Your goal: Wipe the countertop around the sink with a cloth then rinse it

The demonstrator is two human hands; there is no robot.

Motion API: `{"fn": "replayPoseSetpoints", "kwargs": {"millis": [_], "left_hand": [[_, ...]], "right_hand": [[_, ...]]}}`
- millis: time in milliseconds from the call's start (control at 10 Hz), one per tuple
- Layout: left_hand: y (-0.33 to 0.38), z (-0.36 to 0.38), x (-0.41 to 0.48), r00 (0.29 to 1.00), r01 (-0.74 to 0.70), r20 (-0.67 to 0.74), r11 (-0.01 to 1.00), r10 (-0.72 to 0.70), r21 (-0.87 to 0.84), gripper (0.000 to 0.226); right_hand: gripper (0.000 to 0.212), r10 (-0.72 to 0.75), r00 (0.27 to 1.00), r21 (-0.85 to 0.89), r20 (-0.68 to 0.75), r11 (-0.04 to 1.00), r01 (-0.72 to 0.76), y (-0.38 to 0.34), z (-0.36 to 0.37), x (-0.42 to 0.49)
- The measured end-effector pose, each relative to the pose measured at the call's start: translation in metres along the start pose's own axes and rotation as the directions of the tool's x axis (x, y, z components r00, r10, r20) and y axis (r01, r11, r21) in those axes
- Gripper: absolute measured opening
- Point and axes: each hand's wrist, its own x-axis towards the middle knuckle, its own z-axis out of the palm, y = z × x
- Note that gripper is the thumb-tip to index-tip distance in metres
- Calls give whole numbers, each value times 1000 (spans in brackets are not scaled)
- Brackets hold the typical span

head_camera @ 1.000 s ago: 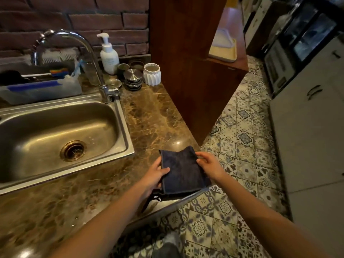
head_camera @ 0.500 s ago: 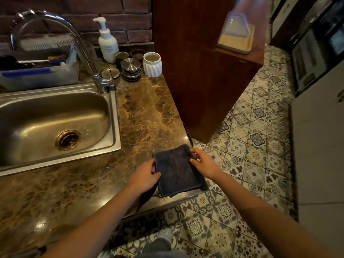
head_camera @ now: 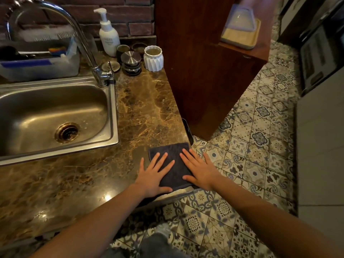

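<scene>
The dark folded cloth (head_camera: 176,170) lies flat at the near right corner of the surface (head_camera: 145,108), under both hands and well apart from the sink (head_camera: 114,112). The surface is brown marble. A faucet (head_camera: 80,32), soap bottle (head_camera: 108,34) and white cup (head_camera: 153,58) stand at its back by a brick wall. Patterned floor tiles (head_camera: 251,146) lie to the right. The left hand (head_camera: 154,175) and right hand (head_camera: 201,170) are spread, fingers straight, pressing palm-down on the cloth's two sides.
</scene>
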Motion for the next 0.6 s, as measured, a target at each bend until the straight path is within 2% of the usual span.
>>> {"fn": "replayPoseSetpoints", "kwargs": {"millis": [100, 300, 400, 500, 600], "left_hand": [[2, 0, -1, 1000, 11, -4, 1000, -11, -18, 99], [2, 2, -5, 999, 44, -27, 999, -45, -28, 85], [2, -1, -5, 999, 47, 3, 999, -47, 11, 79], [4, -8, -9, 998, 63, 27, 998, -63, 3, 84], [0, -17, -23, 988, 149, -43, 989, -150, -22, 88]], "right_hand": [[82, 2, 1000, -22, -29, 1000, -3, -1, 0, -2], [77, 4, 999, -55, -37, 998, -6, 5, 4, -6], [81, 5, 1000, -41, -15, 999, -6, 5, 6, -2], [83, 28, 999, -48, -22, 998, -29, 0, -1, -5], [79, 46, 990, 3, -135, 999, -46, -12, -6, -10]]}}
